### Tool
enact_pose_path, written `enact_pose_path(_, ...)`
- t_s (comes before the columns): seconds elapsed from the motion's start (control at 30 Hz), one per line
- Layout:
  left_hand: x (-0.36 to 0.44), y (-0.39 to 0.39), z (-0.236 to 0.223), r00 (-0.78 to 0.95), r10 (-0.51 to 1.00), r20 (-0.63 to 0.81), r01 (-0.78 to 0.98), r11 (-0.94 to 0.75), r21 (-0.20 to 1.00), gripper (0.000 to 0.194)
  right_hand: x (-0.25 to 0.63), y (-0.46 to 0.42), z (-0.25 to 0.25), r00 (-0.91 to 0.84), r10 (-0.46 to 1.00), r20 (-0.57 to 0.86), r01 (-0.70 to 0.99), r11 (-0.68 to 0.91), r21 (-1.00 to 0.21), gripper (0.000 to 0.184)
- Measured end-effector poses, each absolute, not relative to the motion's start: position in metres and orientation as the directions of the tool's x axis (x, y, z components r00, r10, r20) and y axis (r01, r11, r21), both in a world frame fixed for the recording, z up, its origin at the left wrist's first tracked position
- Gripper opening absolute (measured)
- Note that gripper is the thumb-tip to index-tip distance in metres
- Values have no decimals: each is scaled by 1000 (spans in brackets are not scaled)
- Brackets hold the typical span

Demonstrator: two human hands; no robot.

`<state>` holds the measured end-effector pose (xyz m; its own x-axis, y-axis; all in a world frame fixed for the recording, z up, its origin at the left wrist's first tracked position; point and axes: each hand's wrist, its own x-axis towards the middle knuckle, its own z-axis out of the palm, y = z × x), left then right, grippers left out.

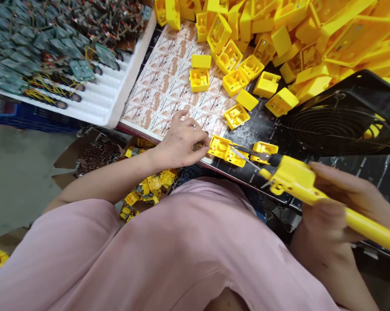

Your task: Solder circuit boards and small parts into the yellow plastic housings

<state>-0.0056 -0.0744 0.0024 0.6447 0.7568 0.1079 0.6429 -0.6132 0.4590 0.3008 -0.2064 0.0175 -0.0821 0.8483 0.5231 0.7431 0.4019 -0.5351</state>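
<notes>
My right hand is wrapped around a yellow soldering gun with a dark tip and a thin feed tube. The tip reaches over a small open yellow plastic case near the bench's front edge. At that case's left side, my left hand pinches its edge between thumb and fingers; whether a wire is also in the pinch is hidden. Joined or lying against the case is a second yellow piece, partly behind the tip. Another open yellow case sits just beyond the gun's nose.
Yellow cases are heaped across the back and right. A black fan stands at right. On the left, a white foam tray bears green circuit boards with wires. Below the bench is a box of yellow parts.
</notes>
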Motion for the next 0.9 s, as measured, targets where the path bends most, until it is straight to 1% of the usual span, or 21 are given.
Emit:
enact_pose_path(0.03, -4, -74, 4, 647, 758, 89, 652, -609, 451, 24, 295, -205, 18, -47, 834, 549, 732, 403, -549, 50)
enact_pose_path(0.07, -3, -73, 5, 652, 756, 65, 659, -607, 444, 25, 291, -203, 19, -48, 820, 570, 717, 426, -552, 52)
enact_pose_path(0.13, 0, -71, 8, 662, 749, 22, 671, -606, 428, 25, 285, -199, 19, -167, 802, 574, 660, 523, -539, 51)
enact_pose_path(0.17, 2, -69, 9, 668, 744, 3, 675, -608, 418, 25, 283, -197, 20, -235, 790, 566, 624, 569, -535, 46)
enact_pose_path(0.23, 4, -67, 12, 680, 733, -31, 681, -616, 396, 24, 283, -193, 21, -325, 779, 537, 573, 614, -544, 28)
enact_pose_path(0.3, 6, -65, 14, 692, 719, -58, 683, -627, 374, 23, 283, -190, 24, -353, 775, 524, 564, 624, -542, 11)
enact_pose_path(0.33, 6, -64, 15, 698, 713, -67, 682, -633, 365, 23, 283, -189, 25, -374, 772, 515, 564, 630, -534, 7)
enact_pose_path(0.43, 7, -62, 15, 707, 704, -71, 678, -645, 353, 22, 279, -185, 31, -419, 748, 515, 553, 660, -509, 10)
enact_pose_path(0.53, 9, -61, 14, 714, 697, -61, 667, -652, 360, 20, 273, -183, 40, -460, 709, 535, 522, 703, -483, 21)
enact_pose_path(0.6, 10, -60, 14, 718, 693, -57, 662, -656, 362, 20, 271, -183, 47, -479, 721, 501, 528, 692, -492, 26)
enact_pose_path(0.67, 12, -59, 14, 723, 688, -62, 660, -661, 357, 20, 272, -185, 53, -493, 752, 438, 557, 659, -505, 27)
enact_pose_path(0.7, 12, -59, 14, 724, 687, -64, 661, -663, 352, 20, 273, -186, 55, -500, 753, 428, 561, 658, -503, 25)
enact_pose_path(0.73, 13, -58, 14, 725, 686, -66, 661, -665, 347, 20, 274, -186, 57, -494, 754, 433, 565, 657, -500, 21)
enact_pose_path(0.8, 13, -58, 15, 727, 683, -73, 663, -669, 336, 20, 278, -187, 56, -456, 769, 448, 588, 639, -496, 7)
enact_pose_path(0.83, 13, -58, 15, 727, 682, -79, 664, -670, 332, 20, 280, -188, 55, -424, 790, 443, 611, 611, -504, 9)
enact_pose_path(0.9, 14, -57, 16, 728, 678, -99, 667, -668, 329, 19, 283, -189, 51, -370, 831, 414, 651, 550, -523, 23)
